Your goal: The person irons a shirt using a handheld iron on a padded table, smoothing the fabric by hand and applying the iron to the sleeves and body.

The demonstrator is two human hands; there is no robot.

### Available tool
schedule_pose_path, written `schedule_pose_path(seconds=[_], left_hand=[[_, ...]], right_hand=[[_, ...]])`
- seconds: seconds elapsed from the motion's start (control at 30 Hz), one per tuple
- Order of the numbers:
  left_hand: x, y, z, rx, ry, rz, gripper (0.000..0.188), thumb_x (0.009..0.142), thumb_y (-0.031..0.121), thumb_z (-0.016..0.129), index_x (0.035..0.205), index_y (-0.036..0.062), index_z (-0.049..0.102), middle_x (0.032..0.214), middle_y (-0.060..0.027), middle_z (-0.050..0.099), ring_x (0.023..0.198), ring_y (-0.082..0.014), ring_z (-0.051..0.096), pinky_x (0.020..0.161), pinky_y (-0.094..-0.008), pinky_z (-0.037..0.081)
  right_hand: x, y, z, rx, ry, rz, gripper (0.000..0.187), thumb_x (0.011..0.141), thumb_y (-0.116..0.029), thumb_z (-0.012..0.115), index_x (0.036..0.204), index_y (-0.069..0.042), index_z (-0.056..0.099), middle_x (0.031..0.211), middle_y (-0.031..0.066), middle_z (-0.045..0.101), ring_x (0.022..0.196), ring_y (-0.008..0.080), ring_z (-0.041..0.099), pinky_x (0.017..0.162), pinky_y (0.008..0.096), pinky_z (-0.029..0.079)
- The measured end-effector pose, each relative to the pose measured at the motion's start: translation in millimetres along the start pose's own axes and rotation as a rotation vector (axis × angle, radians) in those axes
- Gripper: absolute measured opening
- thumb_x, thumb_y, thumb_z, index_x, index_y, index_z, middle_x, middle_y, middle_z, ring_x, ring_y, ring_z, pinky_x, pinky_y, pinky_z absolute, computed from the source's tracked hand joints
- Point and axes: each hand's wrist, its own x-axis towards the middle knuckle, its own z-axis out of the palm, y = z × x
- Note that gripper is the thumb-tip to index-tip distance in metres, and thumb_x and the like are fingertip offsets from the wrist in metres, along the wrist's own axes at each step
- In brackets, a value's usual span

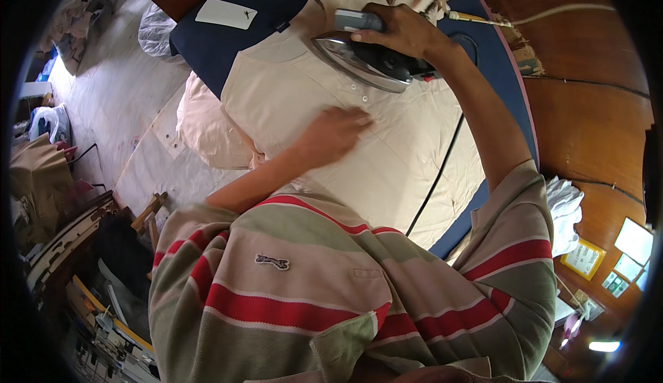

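Observation:
A cream garment (297, 100) with small white buttons lies spread over a dark blue board cover (207, 51). My right hand (407, 31) is wrapped round the handle of a black and silver clothes iron (387, 55) over the upper part of the cloth. The iron's shiny metal edge faces me; whether its sole touches the fabric I cannot tell. My left hand (335, 134) is low over the garment's middle, just below the buttons. Motion blurs its fingers. A pale pink-cream sleeve (207, 127) hangs past the board's left edge.
A black cord (442, 169) runs across the garment toward me. At the board's far left lies a white card (226, 13). Brown wooden panelling (580, 120) borders the right side, with a white cloth bundle (565, 210) against it. Machine parts (103, 314) crowd the lower left.

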Motion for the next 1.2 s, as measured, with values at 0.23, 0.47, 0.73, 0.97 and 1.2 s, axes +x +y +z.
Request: schedule_pose_path(seconds=[0.23,0.47,0.73,0.97,1.2], left_hand=[[31,26,57,0.310,-0.147,-0.019,0.055,0.084,0.038,0.054,0.133,0.0148,0.043,0.143,-0.0061,0.035,0.132,-0.0227,0.029,0.105,-0.0431,0.024],[26,35,60,0.339,-0.155,-0.045,0.053,0.085,0.038,0.052,0.132,0.0143,0.045,0.143,-0.0070,0.034,0.132,-0.0243,0.029,0.104,-0.0436,0.025],[28,35,51,0.080,-0.078,0.006,0.046,0.081,0.024,0.056,0.125,0.0124,0.051,0.138,-0.0100,0.040,0.127,-0.0268,0.038,0.101,-0.0431,0.031],[25,-23,-23,-0.019,0.467,-0.141,0.029,0.073,0.002,0.056,0.100,0.0089,0.061,0.108,-0.0089,0.061,0.103,-0.0282,0.055,0.088,-0.0392,0.042],[56,-94,-37,0.617,-0.082,-0.245,0.047,0.093,0.031,0.040,0.138,0.0195,0.036,0.145,-0.0014,0.032,0.134,-0.0210,0.027,0.105,-0.0453,0.023]], right_hand=[[46,-28,8,-0.085,-0.142,-0.246,0.056,0.079,-0.056,0.058,0.115,-0.013,0.060,0.077,0.0156,0.066,0.076,0.0295,0.065,0.075,0.0364,0.051],[47,-31,6,-0.174,-0.178,-0.370,0.047,0.077,-0.050,0.060,0.109,-0.015,0.063,0.099,0.0087,0.066,0.087,0.0282,0.064,0.080,0.0381,0.051],[64,-25,9,-0.127,-0.093,-0.176,0.054,0.076,-0.058,0.056,0.110,-0.017,0.062,0.090,0.0108,0.068,0.086,0.0281,0.065,0.077,0.0400,0.051],[-19,-8,5,-0.003,0.125,0.154,0.060,0.081,-0.057,0.054,0.107,-0.003,0.058,0.078,0.0214,0.064,0.077,0.0361,0.064,0.071,0.0431,0.049],[-146,-26,49,0.228,0.155,0.617,0.049,0.082,-0.049,0.058,0.098,-0.003,0.057,0.077,0.0235,0.064,0.076,0.0395,0.064,0.068,0.0447,0.050]])
